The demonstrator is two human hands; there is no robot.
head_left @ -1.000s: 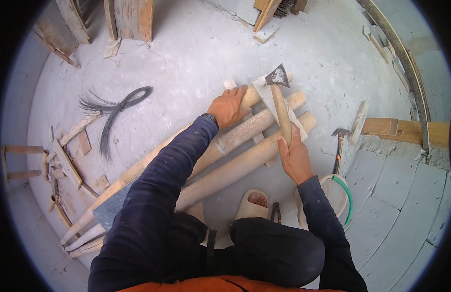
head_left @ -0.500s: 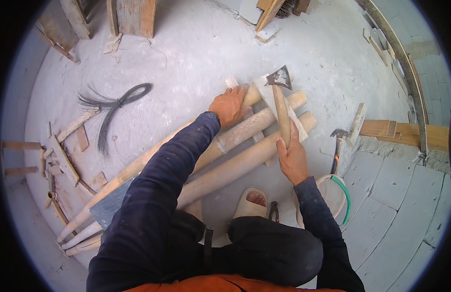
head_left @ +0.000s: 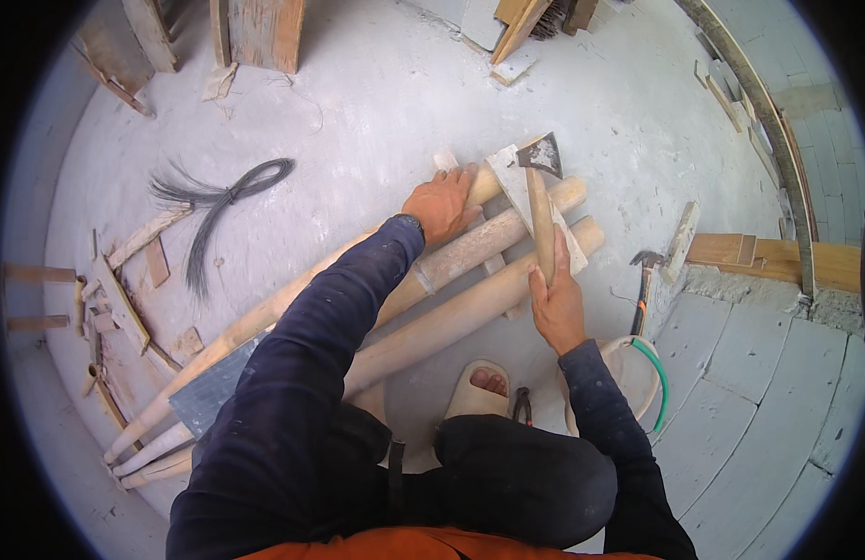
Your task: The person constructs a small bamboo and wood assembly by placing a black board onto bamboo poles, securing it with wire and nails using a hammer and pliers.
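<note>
My right hand (head_left: 558, 306) is closed round the lower part of the wooden handle of a hatchet (head_left: 539, 201). The dark steel head lies at the tip of the far wooden pole (head_left: 285, 320), over a thin pale board (head_left: 509, 191) set across the pole ends. My left hand (head_left: 439, 203) wraps over the far pole just short of its end, thumb side hidden. Side by side with it lie a middle pole (head_left: 474, 250) and a near pole (head_left: 451, 322), all running diagonally to the lower left beneath my left arm.
A tied bundle of dark wire (head_left: 229, 196) lies at left, near wood scraps (head_left: 122, 308). At right are a claw hammer (head_left: 643, 289), a bucket with a green-covered handle (head_left: 658, 383) and a long plank (head_left: 787, 257). Pliers (head_left: 522, 407) lie beside my sandalled foot (head_left: 479, 390).
The hatchet head has dropped slightly and shifted right, its blade now turned more toward the right. My left hand stays on the far pole.
</note>
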